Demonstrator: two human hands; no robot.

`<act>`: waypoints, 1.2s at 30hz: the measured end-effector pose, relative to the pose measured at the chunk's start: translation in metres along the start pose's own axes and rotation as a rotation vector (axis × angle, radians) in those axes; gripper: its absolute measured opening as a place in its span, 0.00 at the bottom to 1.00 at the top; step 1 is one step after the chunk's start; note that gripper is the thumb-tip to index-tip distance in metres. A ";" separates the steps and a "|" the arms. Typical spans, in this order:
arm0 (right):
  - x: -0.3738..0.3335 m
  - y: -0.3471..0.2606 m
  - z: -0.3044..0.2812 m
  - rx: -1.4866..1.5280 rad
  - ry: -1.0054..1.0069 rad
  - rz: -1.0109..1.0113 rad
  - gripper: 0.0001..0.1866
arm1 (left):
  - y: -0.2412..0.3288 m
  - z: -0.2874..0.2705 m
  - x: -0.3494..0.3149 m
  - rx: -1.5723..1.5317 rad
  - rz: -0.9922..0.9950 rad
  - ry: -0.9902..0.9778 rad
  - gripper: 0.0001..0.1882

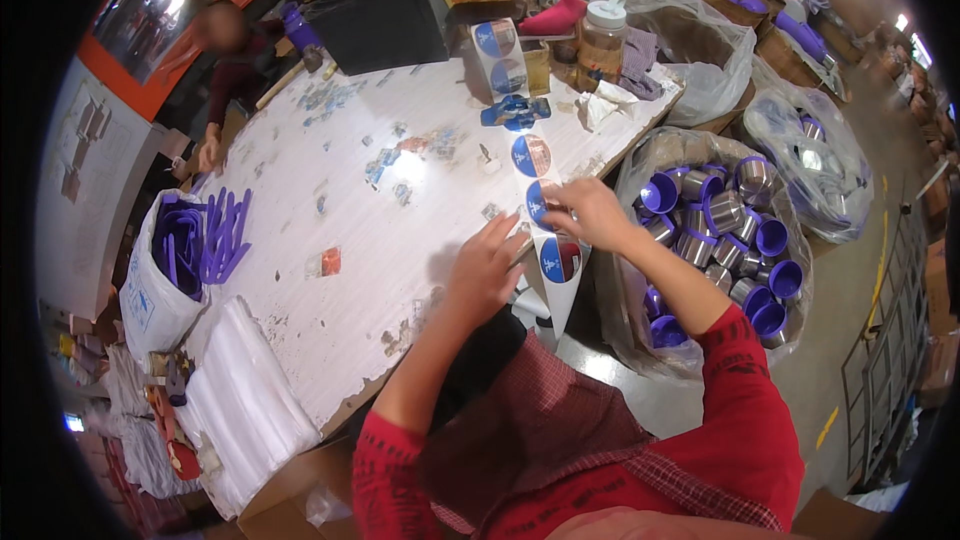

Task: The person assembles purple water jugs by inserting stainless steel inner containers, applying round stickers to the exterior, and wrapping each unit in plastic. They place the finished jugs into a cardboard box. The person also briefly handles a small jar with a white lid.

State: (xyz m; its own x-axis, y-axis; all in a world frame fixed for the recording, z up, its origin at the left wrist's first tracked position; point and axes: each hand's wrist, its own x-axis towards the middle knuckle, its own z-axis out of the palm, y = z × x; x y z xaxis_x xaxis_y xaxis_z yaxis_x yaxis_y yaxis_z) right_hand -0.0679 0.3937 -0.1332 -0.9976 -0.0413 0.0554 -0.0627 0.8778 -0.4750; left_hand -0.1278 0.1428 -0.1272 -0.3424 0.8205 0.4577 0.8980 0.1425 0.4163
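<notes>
A strip of round stickers (532,155), half blue and half orange-brown on white backing, runs down the table and hangs over its near edge. My right hand (590,215) comes from the right with its thumb and fingers pinched at the middle sticker. Against the strip's left side lies my left hand (485,265), its fingers stretched out and slightly apart, tips close to the backing. Below both hands another sticker (557,260) shows, and the backing's tail dangles off the edge. The sticker roll (499,50) stands upright at the far end, beside a blue tape-like patch (516,112).
Right of the table, a large plastic-lined bag (640,340) holds several steel cups with purple rims. At left stand a white sack (150,270) of purple straps and stacked white sheets (240,390). A jar (601,45) stands far right; another person (225,70) is far left.
</notes>
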 end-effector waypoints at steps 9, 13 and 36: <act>0.164 0.064 0.006 -0.369 0.446 -0.230 0.25 | -0.024 0.083 0.044 0.277 -0.163 -0.223 0.34; 0.174 0.081 0.008 -0.248 0.313 -0.230 0.26 | -0.033 0.093 0.030 0.341 -0.039 -0.100 0.24; 0.192 0.087 0.015 -0.235 0.355 -0.193 0.25 | -0.013 0.076 0.028 0.126 0.060 0.030 0.18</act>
State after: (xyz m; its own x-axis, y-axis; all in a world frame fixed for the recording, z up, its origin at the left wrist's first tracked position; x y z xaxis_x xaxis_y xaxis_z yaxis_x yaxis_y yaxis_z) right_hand -0.2652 0.4548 -0.1765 -0.8942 -0.0843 0.4396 -0.1968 0.9561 -0.2170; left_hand -0.1284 0.2056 -0.1796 -0.2935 0.8131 0.5027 0.9440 0.1636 0.2865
